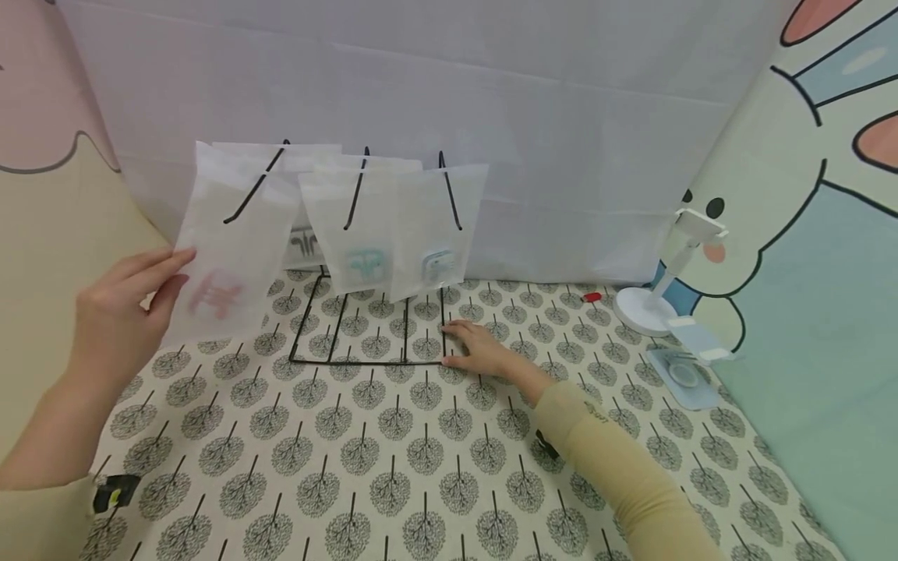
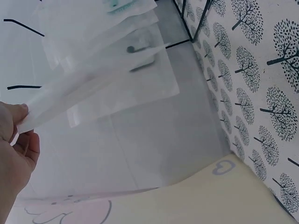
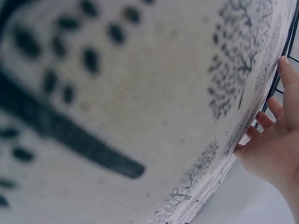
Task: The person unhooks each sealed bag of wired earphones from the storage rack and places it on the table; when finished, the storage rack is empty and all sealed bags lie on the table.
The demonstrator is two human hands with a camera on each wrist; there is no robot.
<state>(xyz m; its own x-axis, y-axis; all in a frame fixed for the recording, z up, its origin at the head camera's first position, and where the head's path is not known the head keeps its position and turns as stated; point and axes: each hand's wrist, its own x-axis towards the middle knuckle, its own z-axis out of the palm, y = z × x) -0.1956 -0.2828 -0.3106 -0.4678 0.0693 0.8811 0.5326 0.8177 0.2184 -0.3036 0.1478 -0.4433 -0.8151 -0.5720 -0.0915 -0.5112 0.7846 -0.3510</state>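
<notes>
The red-marked bag (image 1: 231, 253) is on the left hook (image 1: 249, 198), its edge pinched by the left hand (image 1: 129, 300); the right hand (image 1: 480, 348), thumb and fingers apart, touches the rack (image 1: 368, 363). Hanging or unhooking seems in hand; the next move likely needs a steady rack. Other bags (image 1: 424, 226) crowd beside it; a stand (image 1: 641, 313) is well apart.
</notes>
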